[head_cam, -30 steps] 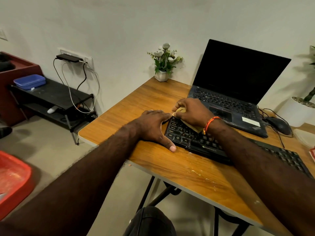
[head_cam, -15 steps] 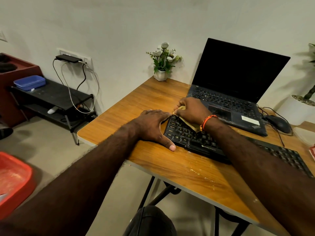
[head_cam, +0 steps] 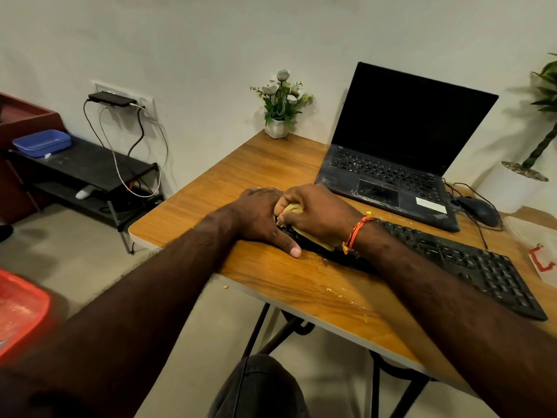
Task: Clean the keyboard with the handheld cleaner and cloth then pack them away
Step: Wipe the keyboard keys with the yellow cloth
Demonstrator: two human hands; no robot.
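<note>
A pale plaster wall backs the scene, and a wood-grain table (head_cam: 271,176) runs from the centre of the frame to the lower right. At the upper left a blue lidded tub (head_cam: 42,142) sits on a low black shelf (head_cam: 90,167); its contents are hidden from you. A red bin (head_cam: 21,312) shows at the left edge, blurred, with what may be a pale dusting inside. A small white pot (head_cam: 276,128) at the far corner of the table holds white flowers, and a larger white planter (head_cam: 509,188) at the right edge holds a green plant.

The black keyboard (head_cam: 458,263) lies slantwise across the table, from the middle of the frame to the lower right, in front of an open laptop (head_cam: 391,164) with a dark screen. A black mouse (head_cam: 479,211) sits to the laptop's right.

Your right hand (head_cam: 319,215) is curled round a yellowish cloth (head_cam: 313,236), gripping it bunched and pressing it onto the keyboard's left end; the cloth pokes out by your thumb and beneath your wrist. Your left hand (head_cam: 262,218) lies flat with fingers extended, just left of the right hand and touching it, thumb stretched along the table at the keyboard's front-left corner. Crumbs dot the table's near edge (head_cam: 340,294).
</note>
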